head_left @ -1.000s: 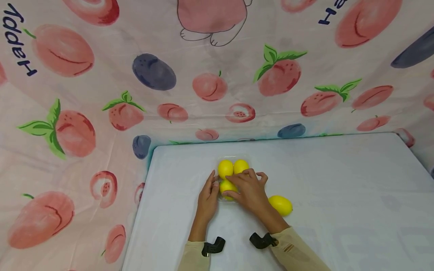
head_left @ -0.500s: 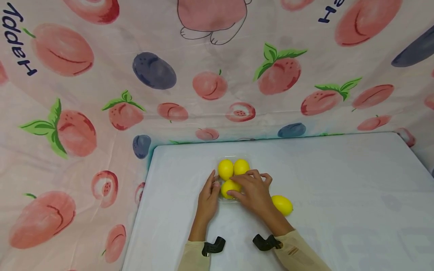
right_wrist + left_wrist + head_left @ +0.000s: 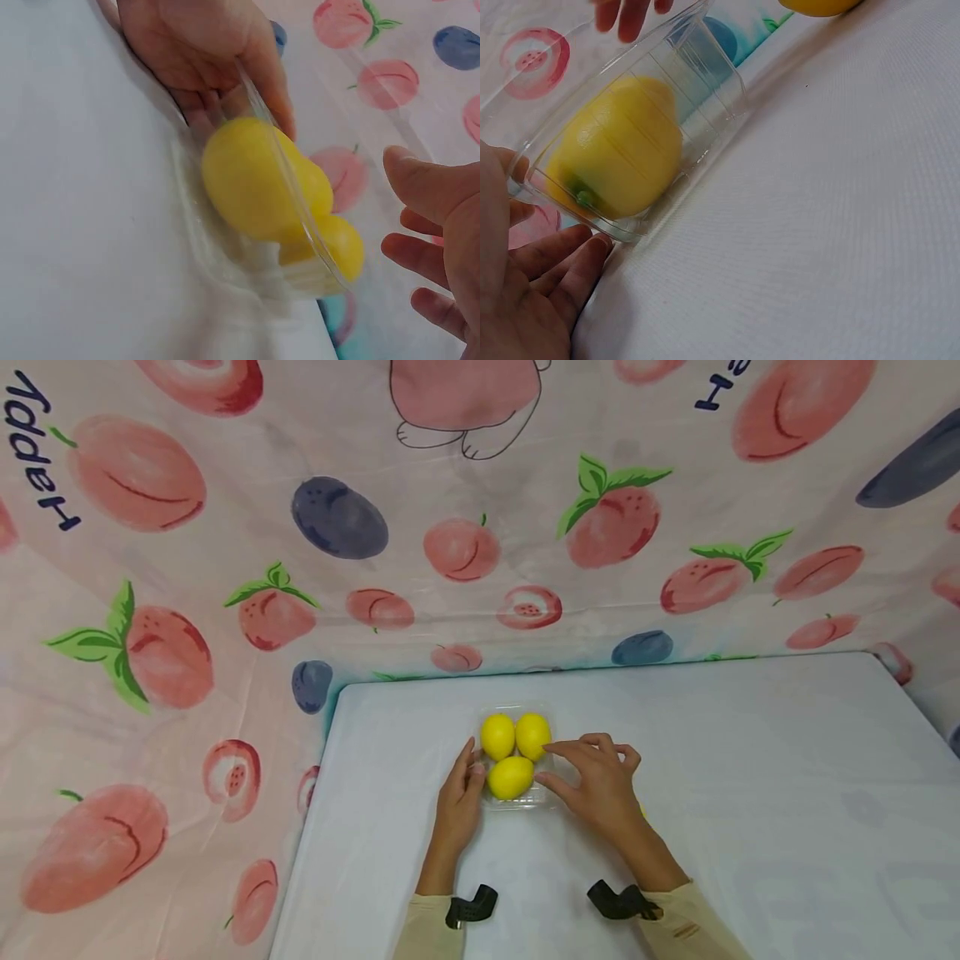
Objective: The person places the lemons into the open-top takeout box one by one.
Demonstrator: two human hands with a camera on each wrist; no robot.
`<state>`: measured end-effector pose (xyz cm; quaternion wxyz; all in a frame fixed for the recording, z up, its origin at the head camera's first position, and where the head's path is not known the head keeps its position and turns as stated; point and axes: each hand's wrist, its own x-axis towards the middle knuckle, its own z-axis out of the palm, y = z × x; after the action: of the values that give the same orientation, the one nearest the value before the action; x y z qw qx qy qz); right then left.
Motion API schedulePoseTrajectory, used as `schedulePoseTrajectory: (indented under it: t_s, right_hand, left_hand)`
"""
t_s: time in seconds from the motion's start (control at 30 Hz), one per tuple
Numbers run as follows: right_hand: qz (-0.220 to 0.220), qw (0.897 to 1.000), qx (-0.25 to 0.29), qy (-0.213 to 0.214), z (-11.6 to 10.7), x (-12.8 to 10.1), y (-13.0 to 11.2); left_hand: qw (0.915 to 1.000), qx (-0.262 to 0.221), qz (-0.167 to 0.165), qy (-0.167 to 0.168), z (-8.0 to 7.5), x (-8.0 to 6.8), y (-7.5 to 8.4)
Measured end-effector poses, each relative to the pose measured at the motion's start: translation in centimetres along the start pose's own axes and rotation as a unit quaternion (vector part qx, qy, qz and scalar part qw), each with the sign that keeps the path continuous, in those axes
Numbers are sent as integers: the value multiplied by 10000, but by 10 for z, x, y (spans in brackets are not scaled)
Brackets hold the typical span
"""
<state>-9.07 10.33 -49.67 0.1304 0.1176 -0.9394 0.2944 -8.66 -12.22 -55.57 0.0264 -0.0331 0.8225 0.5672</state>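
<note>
Three yellow lemons lie in a clear plastic container on the white table, two at its far end and one across the near end. Against the container's left side rests my left hand, fingers extended along the outside wall. In the left wrist view, fingertips meet the lower corner of the container. My right hand is over its right edge, thumb and fingers apart with nothing between them. Another lemon lies outside the container, almost wholly hidden behind my right wrist in the head view.
A white table extends to the right of the container. Behind it and on the left hangs a pink fruit-print cloth. Black wrist cameras are strapped over both beige sleeves.
My right hand has let go of the near lemon and moved right, off it. That lemon has shifted slightly right and lies more crosswise. The left hand keeps its place.
</note>
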Motion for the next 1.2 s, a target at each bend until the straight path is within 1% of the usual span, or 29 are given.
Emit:
schedulePoseTrajectory:
  t_s: [0.2,0.3,0.4,0.53,0.67,0.9,1.07,1.2]
  right_hand:
    - [342,9992,197,-60,-17,-4,12]
    - [474,9984,246,-167,-24,-6,18]
    - [574,9974,305,-310,-31,-8,24]
    - [625,9961,471,-400,-41,-13,34]
    - [579,9956,599,-427,-48,-19,44]
    - [465,9953,576,-617,-57,-31,59]
    - [373,9957,539,-660,-57,-39,70]
    - [308,9953,495,-779,-55,-44,76]
  left_hand:
    - [10000,-42,1,-7,1,0,-1]
    - [10000,-29,10,7,0,0,-1]
    - [10000,-32,-10,27,-1,-1,-1]
    - [10000,-81,-34,20,0,-1,-1]
    - [10000,-88,-34,5,0,0,-1]
    - [10000,-37,-62,33,0,-1,0]
    - [9999,-91,-77,10,1,-1,2]
    - [9999,-78,-76,21,1,0,2]
